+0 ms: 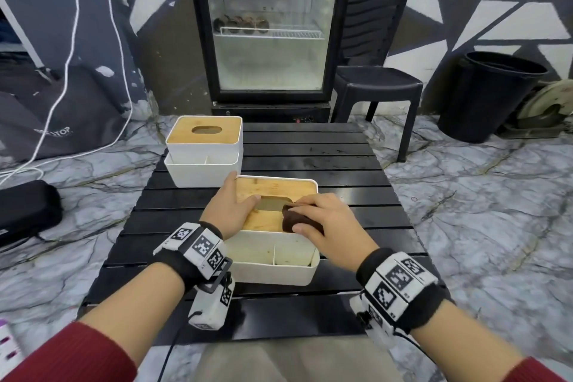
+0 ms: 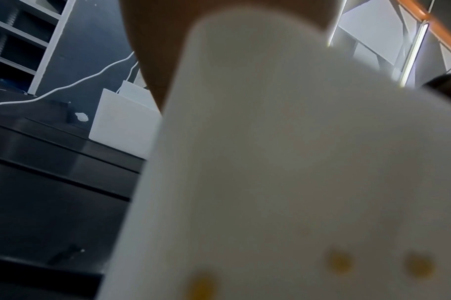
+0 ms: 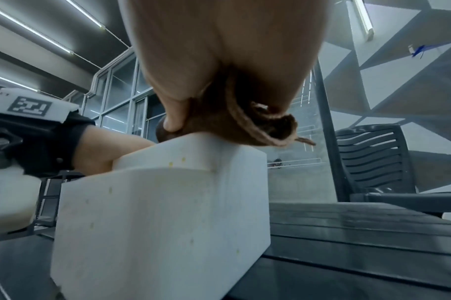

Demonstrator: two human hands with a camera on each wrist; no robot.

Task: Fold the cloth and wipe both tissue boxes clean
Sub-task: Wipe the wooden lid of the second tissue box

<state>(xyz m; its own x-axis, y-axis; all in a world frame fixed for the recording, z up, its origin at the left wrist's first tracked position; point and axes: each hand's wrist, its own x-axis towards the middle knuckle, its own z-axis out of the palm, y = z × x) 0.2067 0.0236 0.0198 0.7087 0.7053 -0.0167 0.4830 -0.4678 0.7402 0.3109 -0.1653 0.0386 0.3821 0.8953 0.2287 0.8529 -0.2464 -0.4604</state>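
While the left hand (image 1: 228,209) lies flat, steadying the near box (image 1: 273,270) at the table's (image 1: 310,146) middle, the right hand (image 1: 328,223) pinches the soft, bunched cloth (image 1: 293,220) on its lid, probably light and slide-prone, best braced by the walls.

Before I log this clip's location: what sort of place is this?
Probably a small cafe or shop corner, not a home kitchen: a glass-door display fridge with items on its racks, a black slatted table, a plastic chair, and a geometric painted wall.
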